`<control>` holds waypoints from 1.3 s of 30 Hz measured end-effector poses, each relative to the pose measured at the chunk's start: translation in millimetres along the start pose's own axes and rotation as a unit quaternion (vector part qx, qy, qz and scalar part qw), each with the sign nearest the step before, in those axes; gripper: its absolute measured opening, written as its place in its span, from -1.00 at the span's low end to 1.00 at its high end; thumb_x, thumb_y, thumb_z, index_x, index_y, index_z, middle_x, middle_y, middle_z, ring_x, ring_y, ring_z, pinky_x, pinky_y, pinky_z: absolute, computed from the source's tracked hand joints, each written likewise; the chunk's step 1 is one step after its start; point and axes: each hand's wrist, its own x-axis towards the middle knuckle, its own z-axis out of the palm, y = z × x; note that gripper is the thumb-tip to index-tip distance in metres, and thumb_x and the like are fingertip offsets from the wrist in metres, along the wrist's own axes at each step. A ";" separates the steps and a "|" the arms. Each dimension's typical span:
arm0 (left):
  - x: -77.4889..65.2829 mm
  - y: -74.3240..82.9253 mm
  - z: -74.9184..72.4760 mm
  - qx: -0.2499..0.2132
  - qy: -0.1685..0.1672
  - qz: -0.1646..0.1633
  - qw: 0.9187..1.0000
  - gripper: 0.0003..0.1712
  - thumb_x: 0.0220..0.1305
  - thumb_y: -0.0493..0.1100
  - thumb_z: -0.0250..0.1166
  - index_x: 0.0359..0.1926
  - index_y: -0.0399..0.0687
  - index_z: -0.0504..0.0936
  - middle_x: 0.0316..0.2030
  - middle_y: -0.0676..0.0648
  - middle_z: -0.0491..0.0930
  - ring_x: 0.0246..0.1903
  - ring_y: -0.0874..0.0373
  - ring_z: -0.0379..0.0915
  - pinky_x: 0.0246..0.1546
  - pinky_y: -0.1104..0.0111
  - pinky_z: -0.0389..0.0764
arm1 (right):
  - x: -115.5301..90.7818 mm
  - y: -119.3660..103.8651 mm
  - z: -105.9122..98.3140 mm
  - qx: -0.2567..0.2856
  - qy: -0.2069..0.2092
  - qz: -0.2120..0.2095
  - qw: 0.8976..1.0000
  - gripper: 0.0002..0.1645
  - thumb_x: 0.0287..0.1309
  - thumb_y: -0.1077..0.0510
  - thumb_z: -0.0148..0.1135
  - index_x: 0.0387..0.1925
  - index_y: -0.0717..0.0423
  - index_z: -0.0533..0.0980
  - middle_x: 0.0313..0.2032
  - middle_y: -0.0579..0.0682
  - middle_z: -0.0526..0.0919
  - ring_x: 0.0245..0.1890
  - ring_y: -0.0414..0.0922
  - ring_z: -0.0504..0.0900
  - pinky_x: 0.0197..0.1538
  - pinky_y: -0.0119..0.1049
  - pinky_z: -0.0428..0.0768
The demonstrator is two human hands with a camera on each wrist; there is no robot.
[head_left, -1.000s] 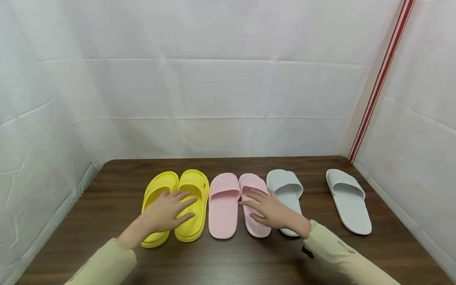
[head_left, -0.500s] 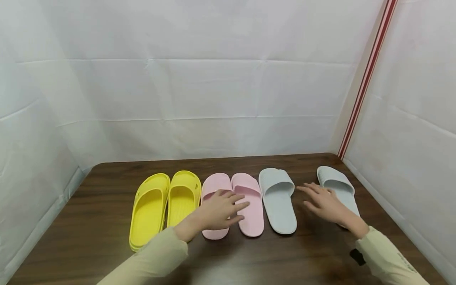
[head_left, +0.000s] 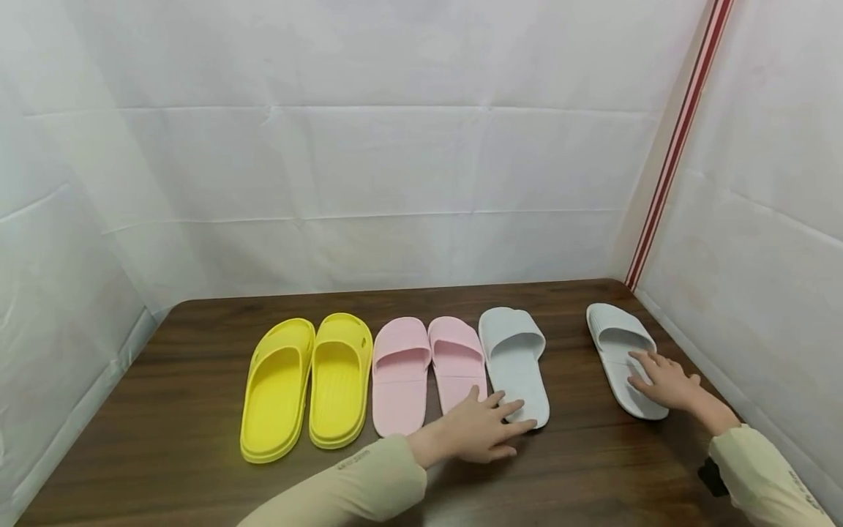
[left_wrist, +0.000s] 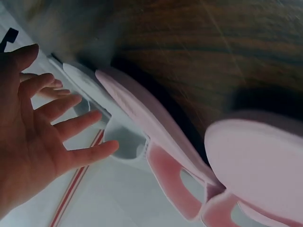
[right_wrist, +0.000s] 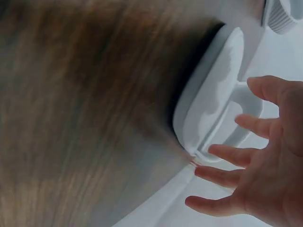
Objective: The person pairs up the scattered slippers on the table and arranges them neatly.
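Note:
With its fingers spread, my left hand (head_left: 479, 427) hovers over the heel ends of a pink slipper (head_left: 454, 366) and the nearer pale grey-blue slipper (head_left: 520, 366). The left wrist view shows the palm (left_wrist: 28, 137) with nothing in it. At the right my right hand (head_left: 667, 380) reaches over the sole of the other pale slipper (head_left: 626, 366), its fingers loosely extended. In the right wrist view that slipper (right_wrist: 213, 94) lies flat on the table, the fingers apart from each other and holding nothing. The two pale slippers stand apart, with bare wood between them.
A second pink slipper (head_left: 399, 380) lies left of the first. Further left are two yellow slippers, one outer (head_left: 275, 395) and one inner (head_left: 339, 388). All point toward the back of the dark wooden table (head_left: 165, 439). White sheeting (head_left: 395, 161) closes in the back and sides.
My left hand has moved right from the yellow slippers, across the pink ones. My right hand has moved right to the far pale slipper. The slippers lie as before; the head view has shifted slightly.

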 end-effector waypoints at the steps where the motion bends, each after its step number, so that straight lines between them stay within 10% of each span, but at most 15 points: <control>1: 1.1 2.3 0.8 0.001 -0.005 0.000 1.000 -0.44 0.27 0.26 -0.14 0.29 0.44 0.11 0.26 0.11 0.23 0.20 0.13 0.24 0.01 0.07 0.40 | -1.0 0.9 0.7 -0.001 -0.008 0.000 1.000 -0.29 0.18 -0.18 -0.05 0.22 0.17 0.15 0.16 0.48 0.15 0.04 0.54 0.14 -0.22 0.47 0.13; 22: 6.4 15.9 -1.3 0.032 -0.074 -0.023 0.996 -0.41 0.22 0.36 -0.20 0.27 0.49 0.13 0.29 0.22 0.15 0.23 0.19 0.17 0.02 0.12 0.36 | 0.5 -24.0 10.2 -0.035 -0.026 -0.035 0.998 -0.33 0.09 -0.18 0.07 0.15 0.09 0.30 0.13 0.48 0.23 -0.10 0.50 0.35 -0.30 0.38 0.25; 39: 1.7 15.8 -1.9 0.037 -0.059 -0.016 0.997 -0.38 0.20 0.38 -0.18 0.28 0.47 0.13 0.29 0.20 0.16 0.22 0.18 0.19 -0.01 0.11 0.37 | 7.3 -63.6 15.7 -0.041 -0.012 -0.101 0.994 -0.41 0.06 -0.10 0.14 0.13 -0.01 0.35 0.17 0.39 0.25 -0.05 0.46 0.36 -0.24 0.45 0.22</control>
